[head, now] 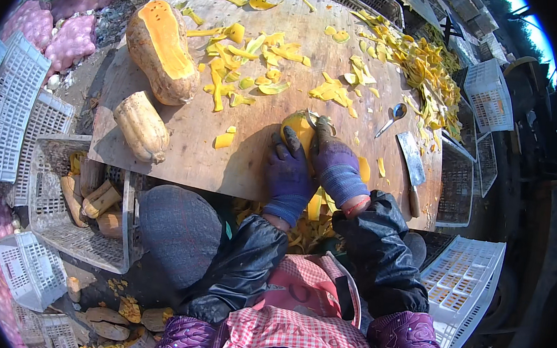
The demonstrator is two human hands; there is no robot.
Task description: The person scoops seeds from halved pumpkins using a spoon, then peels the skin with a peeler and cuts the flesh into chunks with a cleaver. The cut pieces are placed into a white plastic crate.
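Observation:
Both my hands wear purple knit gloves with dirty fingers. My left hand grips the left side of a yellow, partly peeled squash near the board's front edge. My right hand is at the squash's right side, its fingers around a small peeler-like tool at the far end; the tool is mostly hidden. A large squash with a strip of orange flesh bared lies on the wooden board at the left. In front of it is a smaller tan squash piece.
Peel strips are scattered over the board, with a heap of peels at the far right. A metal spoon and a cleaver lie right of my hands. A plastic crate with squash pieces stands at the lower left.

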